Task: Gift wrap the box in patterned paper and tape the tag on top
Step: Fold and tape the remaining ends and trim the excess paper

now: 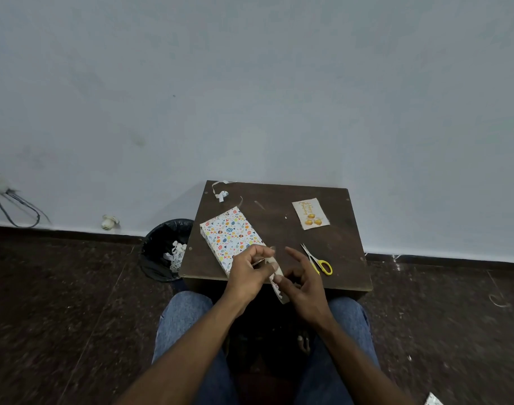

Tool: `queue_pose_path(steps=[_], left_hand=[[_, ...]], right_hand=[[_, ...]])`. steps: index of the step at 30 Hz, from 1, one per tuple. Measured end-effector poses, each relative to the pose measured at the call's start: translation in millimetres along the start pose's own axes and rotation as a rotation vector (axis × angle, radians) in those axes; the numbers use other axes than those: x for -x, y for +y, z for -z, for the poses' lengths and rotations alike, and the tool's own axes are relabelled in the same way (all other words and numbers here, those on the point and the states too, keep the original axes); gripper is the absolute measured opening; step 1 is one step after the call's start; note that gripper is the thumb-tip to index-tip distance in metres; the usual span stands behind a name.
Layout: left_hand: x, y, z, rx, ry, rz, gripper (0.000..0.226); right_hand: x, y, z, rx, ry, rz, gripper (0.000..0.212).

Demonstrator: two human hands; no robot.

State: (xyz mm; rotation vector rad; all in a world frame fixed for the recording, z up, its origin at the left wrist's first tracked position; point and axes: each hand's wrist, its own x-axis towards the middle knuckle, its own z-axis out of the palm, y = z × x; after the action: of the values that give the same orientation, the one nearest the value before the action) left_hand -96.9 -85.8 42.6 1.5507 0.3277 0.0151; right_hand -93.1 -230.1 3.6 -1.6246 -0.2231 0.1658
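Our left hand (248,273) and right hand (301,283) pinch a tape roll (276,276) between them, the grip narrow on it. Touching the left hand on its far side lies the wrapped box (229,235); the tag (310,213) sits well apart, beyond the right hand, scissors (317,260) between, on the worktop (279,229). We judge the pulled tape could fold onto itself or stick to our fingers.

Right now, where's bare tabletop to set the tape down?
Bare strip between wrapped box and gift tag; also the right edge beyond the scissors. Crowded at the near edge: both hands work there.
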Motion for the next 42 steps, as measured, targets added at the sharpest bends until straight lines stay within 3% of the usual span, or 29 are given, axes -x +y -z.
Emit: queue_pose_path(steps=[5,13,17,19,23,31,33,37,42], left_hand=[[-5,-1,-4,-0.119,0.052,-0.056,0.027],[-11,-12,-5,-0.074,0.111,0.017,0.033],[-11,-12,-3,-0.103,0.087,0.023,0.036],[-11,-13,-1,-0.108,0.069,0.022,0.039],[-8,-10,0,-0.122,0.063,0.019,0.036],[-7,-5,2,-0.153,0.06,0.002,0.035],[-6,-3,1,-0.135,0.039,0.011,0.033],[-3,0,2,-0.091,0.013,0.033,0.029],[-1,1,5,-0.073,-0.011,0.057,0.024]], right_hand=[[1,2,7,0.012,-0.052,-0.046,0.058],[-2,4,17,0.05,-0.042,-0.106,0.037],[-8,12,32,0.438,0.229,-0.202,0.017],[-14,15,43,0.674,0.284,-0.269,0.015],[-19,18,57,0.953,0.221,-0.422,0.032],[-41,0,60,1.098,0.053,-0.589,0.04],[-47,-7,61,1.019,0.01,-0.686,0.041],[-51,-9,55,0.334,0.054,-0.883,0.026],[-37,-11,57,0.067,-0.108,-0.711,0.013]])
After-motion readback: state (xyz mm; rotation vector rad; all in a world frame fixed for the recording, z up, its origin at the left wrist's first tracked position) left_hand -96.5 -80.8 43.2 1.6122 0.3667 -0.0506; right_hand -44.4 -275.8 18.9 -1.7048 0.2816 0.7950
